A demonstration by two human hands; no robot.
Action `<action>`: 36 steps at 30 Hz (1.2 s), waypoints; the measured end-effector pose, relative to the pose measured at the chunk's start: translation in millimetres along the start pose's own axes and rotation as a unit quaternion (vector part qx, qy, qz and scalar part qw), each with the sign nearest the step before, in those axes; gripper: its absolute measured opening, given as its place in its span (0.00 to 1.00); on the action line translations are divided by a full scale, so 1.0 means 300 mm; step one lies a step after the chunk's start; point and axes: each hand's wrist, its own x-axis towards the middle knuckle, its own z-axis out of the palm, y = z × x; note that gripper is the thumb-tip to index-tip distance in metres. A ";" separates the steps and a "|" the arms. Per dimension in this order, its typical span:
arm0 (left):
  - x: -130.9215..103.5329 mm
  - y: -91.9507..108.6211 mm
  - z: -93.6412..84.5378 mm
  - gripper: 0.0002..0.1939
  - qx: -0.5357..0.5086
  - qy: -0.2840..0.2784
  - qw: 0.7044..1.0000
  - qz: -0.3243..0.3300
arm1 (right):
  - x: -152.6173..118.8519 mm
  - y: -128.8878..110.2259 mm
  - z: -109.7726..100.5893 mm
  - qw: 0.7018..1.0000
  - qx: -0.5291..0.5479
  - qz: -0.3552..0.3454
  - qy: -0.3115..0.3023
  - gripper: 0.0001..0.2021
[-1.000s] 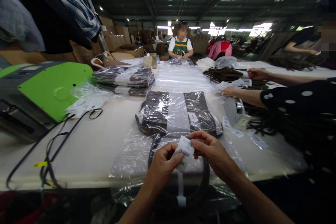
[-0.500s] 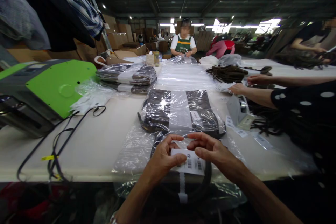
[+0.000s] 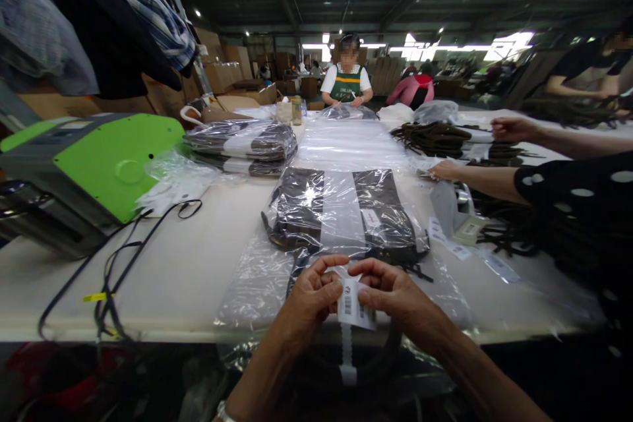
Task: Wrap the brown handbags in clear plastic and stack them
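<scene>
Between my two hands, near the table's front edge, is a white barcode label (image 3: 357, 306). My left hand (image 3: 314, 290) pinches its left side between thumb and fingers. My right hand (image 3: 390, 290) is closed on its right side, and the label bends between them. A white strip (image 3: 347, 349) hangs below it. Just beyond my fingers lies a dark folded garment (image 3: 297, 208) in a clear plastic bag, with a white band (image 3: 343, 211) around its middle. Part of the dark item under my hands is hidden.
On the left stand a green machine (image 3: 119, 158) and black cables (image 3: 106, 277). Bagged garments (image 3: 242, 145) are stacked behind. A co-worker's hands (image 3: 445, 170) reach in from the right, near a white dispenser (image 3: 457, 217). Another person (image 3: 347, 82) works at the far end.
My hands have drawn closer together, and the label has gone from flat to bent between them. The co-worker's farther hand has moved right and up.
</scene>
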 end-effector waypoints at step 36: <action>-0.076 0.043 -0.058 0.15 0.653 0.149 0.496 0.553 | -0.023 0.047 0.053 0.960 -0.199 -0.151 0.124 0.17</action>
